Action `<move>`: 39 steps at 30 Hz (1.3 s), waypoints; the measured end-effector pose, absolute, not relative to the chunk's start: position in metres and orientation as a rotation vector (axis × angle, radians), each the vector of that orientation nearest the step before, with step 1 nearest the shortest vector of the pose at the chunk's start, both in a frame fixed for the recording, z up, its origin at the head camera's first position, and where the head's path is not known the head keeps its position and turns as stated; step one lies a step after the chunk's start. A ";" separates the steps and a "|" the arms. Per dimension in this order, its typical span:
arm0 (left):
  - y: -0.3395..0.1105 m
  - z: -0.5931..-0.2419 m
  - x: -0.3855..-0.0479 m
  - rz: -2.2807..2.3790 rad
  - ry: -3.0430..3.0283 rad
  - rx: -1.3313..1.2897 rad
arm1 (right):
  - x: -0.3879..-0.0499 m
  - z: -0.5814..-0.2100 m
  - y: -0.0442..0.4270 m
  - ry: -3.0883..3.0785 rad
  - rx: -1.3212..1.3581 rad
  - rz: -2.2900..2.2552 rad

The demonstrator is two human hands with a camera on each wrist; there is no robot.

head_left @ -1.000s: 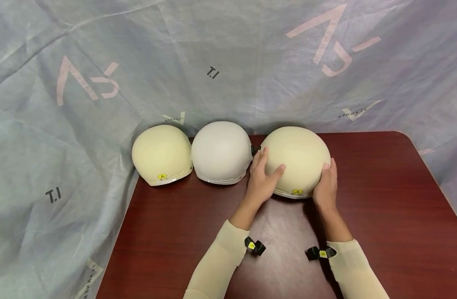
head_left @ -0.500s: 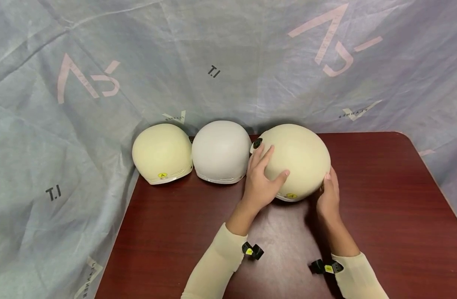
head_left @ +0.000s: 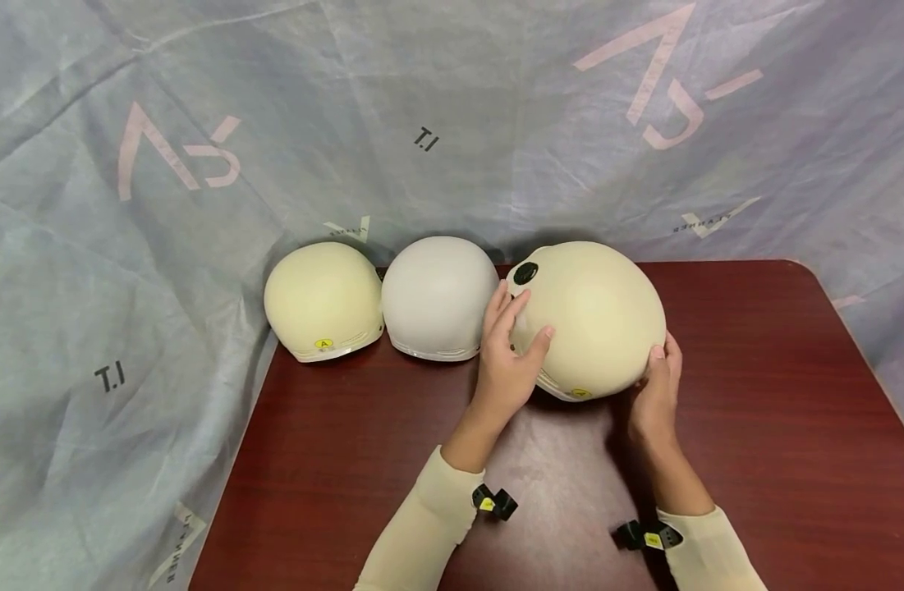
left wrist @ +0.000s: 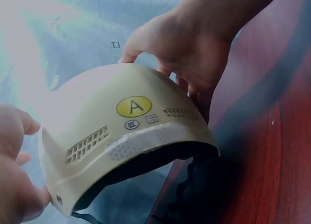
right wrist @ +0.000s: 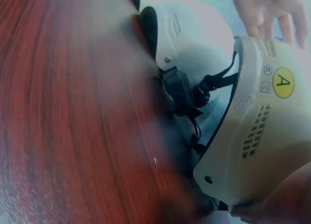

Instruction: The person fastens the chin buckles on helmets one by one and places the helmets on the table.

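Observation:
A cream helmet (head_left: pixel 592 320) is held between both hands at the right end of a row. My left hand (head_left: pixel 505 365) grips its left side with fingers spread and thumb on the shell. Low on the opposite side, near the rim, my right hand (head_left: pixel 654 402) holds it. A black round vent (head_left: pixel 525 272) shows on its upper left. The left wrist view shows its yellow A sticker (left wrist: pixel 134 106) and a tilted rim. In the right wrist view a black strap with a buckle (right wrist: pixel 177 90) hangs from under the shell, by the table.
A white helmet (head_left: pixel 440 295) stands just left of the held one. Beside that, a second cream helmet (head_left: pixel 322 300) sits at the table's left back edge. The dark red table (head_left: pixel 333 484) meets a grey printed sheet (head_left: pixel 311 123) behind and at the left.
The held helmet has turned and tilted, bringing its black vent into view at the upper left. Both hands shift with it, the right one lower and outward; the other helmets stay put.

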State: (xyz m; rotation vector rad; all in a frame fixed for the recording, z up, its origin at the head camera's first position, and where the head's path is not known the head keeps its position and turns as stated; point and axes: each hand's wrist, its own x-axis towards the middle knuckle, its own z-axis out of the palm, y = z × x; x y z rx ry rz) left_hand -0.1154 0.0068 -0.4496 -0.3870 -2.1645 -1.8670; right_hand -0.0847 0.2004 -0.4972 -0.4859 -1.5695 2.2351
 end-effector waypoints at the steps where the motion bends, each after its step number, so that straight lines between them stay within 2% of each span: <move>1: 0.006 -0.449 -0.115 -1.902 -2.161 -0.354 | -0.085 -0.497 0.200 -1.560 -0.488 2.244; 9: -0.004 -0.446 -0.120 -2.078 -2.171 -0.292 | -0.087 -0.498 0.198 -1.443 -0.512 2.260; 15: -0.006 -0.447 -0.120 -2.043 -2.223 -0.290 | -0.089 -0.500 0.197 -1.368 -0.499 2.277; 23: 0.000 -0.453 -0.120 -1.777 -2.227 -0.390 | -0.092 -0.502 0.197 -1.303 -0.468 2.324; 39: -0.001 -0.454 -0.121 -1.926 -2.380 -0.301 | -0.092 -0.506 0.197 -1.254 -0.494 2.365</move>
